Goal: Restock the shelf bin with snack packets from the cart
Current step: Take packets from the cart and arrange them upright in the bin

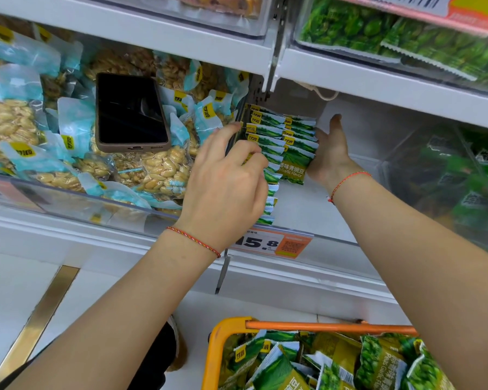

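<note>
Overhead, white shop shelving point(158, 38) runs in tiers, each tier fronted by clear plastic bins. Within the middle tier, a shelf bin point(330, 220) with a bare white floor holds two rows of green garlic-flavour pea packets point(290, 153), standing on edge against its left wall. The left hand point(226, 178) rests on the near row with fingers loosely curled over the packet tops; whether it actually pinches one I cannot tell. The right hand point(328, 153) lies flat, fingers straight, pressed against the right side of the second row. An orange price tag point(273, 243) reading 15.8 is fixed to the bin's front lip. Just left, a neighbouring bin point(68, 198) is heaped with pale-blue peanut packets point(158, 170), and a dark smartphone point(130, 112) in a brownish case lies on top of them. Below, an orange cart point(217, 347) holds more loose pea packets point(378, 361), standing on a pale floor point(12, 291) crossed by a brass strip.
</note>
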